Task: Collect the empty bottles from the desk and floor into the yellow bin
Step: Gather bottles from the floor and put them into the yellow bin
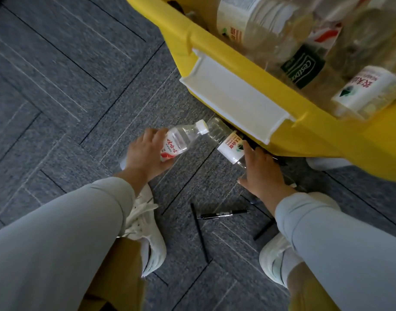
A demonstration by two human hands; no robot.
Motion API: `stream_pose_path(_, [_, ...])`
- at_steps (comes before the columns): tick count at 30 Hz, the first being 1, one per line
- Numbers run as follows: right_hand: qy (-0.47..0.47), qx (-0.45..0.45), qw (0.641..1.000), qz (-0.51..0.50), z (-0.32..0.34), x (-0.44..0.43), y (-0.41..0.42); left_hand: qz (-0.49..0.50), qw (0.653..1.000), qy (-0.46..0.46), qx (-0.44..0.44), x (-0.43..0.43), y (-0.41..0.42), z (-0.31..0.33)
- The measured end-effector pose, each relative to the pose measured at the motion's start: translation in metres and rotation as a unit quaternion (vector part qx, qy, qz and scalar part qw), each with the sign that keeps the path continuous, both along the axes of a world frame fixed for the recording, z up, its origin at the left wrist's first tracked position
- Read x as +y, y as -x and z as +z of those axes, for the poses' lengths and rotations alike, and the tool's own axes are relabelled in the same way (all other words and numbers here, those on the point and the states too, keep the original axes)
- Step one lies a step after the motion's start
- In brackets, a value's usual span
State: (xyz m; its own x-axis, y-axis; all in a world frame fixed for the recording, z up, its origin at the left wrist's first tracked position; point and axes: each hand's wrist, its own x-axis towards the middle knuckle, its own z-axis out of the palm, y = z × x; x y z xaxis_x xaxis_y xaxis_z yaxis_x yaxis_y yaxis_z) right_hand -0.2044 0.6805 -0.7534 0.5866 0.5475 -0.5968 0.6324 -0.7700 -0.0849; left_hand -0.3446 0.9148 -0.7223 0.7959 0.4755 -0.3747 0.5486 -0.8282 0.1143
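Both hands are closed on bottles: the left hand (145, 153) wraps the labelled belly of a small clear bottle with a white cap (181, 139), lifted just off the carpet (58, 86), while the right hand (263, 173) clamps the lower body of a second clear bottle with a white label (228, 144), whose far end points under the yellow bin (304, 135). These bottles look empty, so I judge them very light, thin-walled and easily crushed, the bare plastic a little slippery; the labelled middle is the sensible place to hold, as both hands do. That bin hangs tilted just beyond the hands, its white handle flap (233, 97) on the near wall, and several bottles already lie inside. On the carpet between the white shoes (147, 232) lie a black pen (224, 214) and loose dark sticks, which are not bottles and sit clear of the lift. What could hinder is the bin's near rim overhead, which both bottles must pass
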Motion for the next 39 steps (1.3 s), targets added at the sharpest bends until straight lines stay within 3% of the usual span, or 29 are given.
stream_pose_path(8, [-0.025, 0.043, 0.998, 0.031, 0.015, -0.006, -0.001, 0.025, 0.999, 0.028, -0.033, -0.008, -0.008, 0.016])
stream_pose_path(14, [0.005, 0.051, 0.997, 0.060, 0.105, -0.008, 0.003, 0.083, 0.993, 0.001, -0.081, -0.005, -0.010, 0.103])
stream_pose_path(19, [0.007, 0.081, 0.995, 0.062, 0.191, -0.009, 0.025, 0.128, 0.991, -0.017, -0.018, -0.016, 0.034, 0.174])
stream_pose_path(22, [-0.022, 0.086, 0.993, 0.080, 0.244, -0.010, 0.040, 0.156, 0.986, -0.032, -0.038, -0.020, 0.047, 0.219])
stream_pose_path(29, [-0.129, -0.025, 0.983, 0.126, 0.348, -0.032, 0.044, 0.140, 0.972, -0.058, -0.177, -0.027, 0.026, 0.321])
stream_pose_path(31, [-0.189, -0.091, 0.974, 0.087, 0.371, -0.042, 0.033, 0.136, 0.964, -0.057, -0.222, -0.030, 0.012, 0.344])
stream_pose_path(33, [-0.220, -0.158, 0.962, -0.013, 0.393, -0.049, 0.013, 0.123, 0.959, -0.052, -0.250, -0.037, -0.004, 0.365])
stream_pose_path(36, [-0.157, -0.186, 0.963, -0.116, 0.421, -0.059, -0.013, 0.090, 0.958, -0.046, -0.267, -0.051, -0.024, 0.385])
stream_pose_path(39, [-0.132, -0.180, 0.970, -0.100, 0.433, -0.066, -0.016, 0.047, 0.968, -0.037, -0.245, -0.066, -0.036, 0.392])
